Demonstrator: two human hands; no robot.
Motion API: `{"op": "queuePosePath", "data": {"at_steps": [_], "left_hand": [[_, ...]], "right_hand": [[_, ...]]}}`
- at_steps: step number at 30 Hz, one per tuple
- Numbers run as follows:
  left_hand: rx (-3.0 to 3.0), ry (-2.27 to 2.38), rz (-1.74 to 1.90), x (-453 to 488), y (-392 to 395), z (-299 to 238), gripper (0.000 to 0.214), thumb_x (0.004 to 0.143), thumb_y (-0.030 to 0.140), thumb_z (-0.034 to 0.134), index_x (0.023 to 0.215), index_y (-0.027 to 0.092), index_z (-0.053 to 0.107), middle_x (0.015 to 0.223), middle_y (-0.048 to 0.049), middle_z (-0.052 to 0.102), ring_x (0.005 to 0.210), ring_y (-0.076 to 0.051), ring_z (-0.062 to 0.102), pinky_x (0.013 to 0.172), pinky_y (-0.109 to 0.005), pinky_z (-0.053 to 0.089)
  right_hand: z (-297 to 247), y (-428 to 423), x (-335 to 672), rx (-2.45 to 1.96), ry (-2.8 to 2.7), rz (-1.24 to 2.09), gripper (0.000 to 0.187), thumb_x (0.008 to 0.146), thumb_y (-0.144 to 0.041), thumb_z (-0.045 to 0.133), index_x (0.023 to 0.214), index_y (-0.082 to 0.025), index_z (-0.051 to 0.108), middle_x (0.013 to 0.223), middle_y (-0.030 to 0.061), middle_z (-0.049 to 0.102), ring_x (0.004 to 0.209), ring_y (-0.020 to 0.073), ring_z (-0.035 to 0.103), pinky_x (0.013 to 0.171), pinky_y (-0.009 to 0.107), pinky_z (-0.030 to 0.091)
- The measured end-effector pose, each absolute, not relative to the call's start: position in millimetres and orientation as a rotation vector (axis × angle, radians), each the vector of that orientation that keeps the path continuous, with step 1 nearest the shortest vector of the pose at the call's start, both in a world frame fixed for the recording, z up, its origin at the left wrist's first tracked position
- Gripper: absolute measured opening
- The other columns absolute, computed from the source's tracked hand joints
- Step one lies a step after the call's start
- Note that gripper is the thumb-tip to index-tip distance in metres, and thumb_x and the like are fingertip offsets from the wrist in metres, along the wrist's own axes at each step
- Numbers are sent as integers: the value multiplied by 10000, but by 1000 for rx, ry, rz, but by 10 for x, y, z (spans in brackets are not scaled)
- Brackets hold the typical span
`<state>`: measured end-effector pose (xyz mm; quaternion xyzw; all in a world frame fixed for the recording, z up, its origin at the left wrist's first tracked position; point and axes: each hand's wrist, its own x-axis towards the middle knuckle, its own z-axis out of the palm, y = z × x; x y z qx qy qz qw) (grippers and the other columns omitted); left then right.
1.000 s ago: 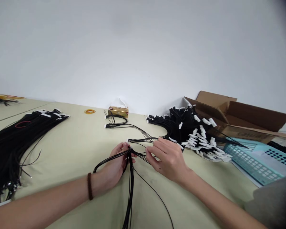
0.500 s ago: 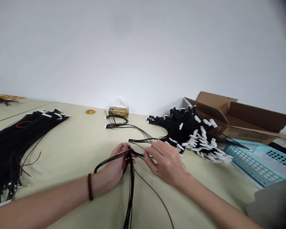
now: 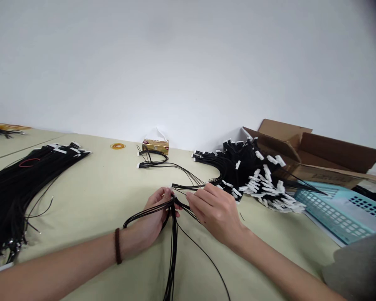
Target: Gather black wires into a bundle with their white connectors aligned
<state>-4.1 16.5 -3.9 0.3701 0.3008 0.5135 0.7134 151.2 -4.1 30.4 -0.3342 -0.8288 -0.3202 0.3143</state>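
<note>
- Wires (image 3: pixel 173 255), black and gathered into one harness, are held low over the near middle of the table (image 3: pixel 94 196), loose ends trailing toward the near edge.
- The left hand (image 3: pixel 153 213) is curled around that harness, gripping where its strands cross; one loop bends back over the wrist, by a brown bracelet (image 3: pixel 118 246).
- The right hand (image 3: pixel 217 211), just right of it, has thumb and forefinger pinched together on strands of the same harness, as far as I can see.
- Beyond the hands, another few cables (image 3: pixel 156 164) with white connectors lie in front of a gold tissue box (image 3: pixel 156 146); yellow rubber bands (image 3: pixel 117 146) sit to its left.
- Over on the left is a thick stack of black cables (image 3: pixel 34 184).
- Far right, a white-tipped cable heap (image 3: pixel 238 167) lies beside an open cardboard box (image 3: pixel 326 172) and a turquoise basket (image 3: pixel 335 217).
</note>
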Motion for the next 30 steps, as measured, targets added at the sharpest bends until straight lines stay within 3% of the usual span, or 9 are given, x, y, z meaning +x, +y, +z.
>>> {"op": "queuePosePath", "data": {"at_steps": [10, 18, 30], "left_hand": [[827, 682, 1108, -44, 146, -6, 258, 687, 398, 654, 709, 191, 502, 606, 42, 532, 534, -76, 505, 525, -201, 407], [895, 629, 1095, -46, 174, -63, 229, 722, 376, 624, 737, 191, 490, 649, 50, 468, 552, -83, 510, 521, -219, 432], [1102, 627, 990, -20, 133, -81, 317, 745, 497, 535, 694, 198, 446, 583, 48, 485, 505, -99, 475, 490, -234, 423]], "right_hand": [[275, -7, 1554, -860, -2221, -869, 154, 827, -74, 497, 738, -161, 588, 562, -9, 470, 566, 120, 337, 511, 261, 248], [281, 2, 1563, -881, -2209, -810, 178, 830, -75, 495, 713, -168, 591, 552, -9, 475, 560, 122, 323, 518, 256, 254], [240, -12, 1501, -812, -2220, -739, 196, 849, -94, 473, 712, -167, 592, 554, -11, 472, 560, 121, 339, 508, 246, 264]]}}
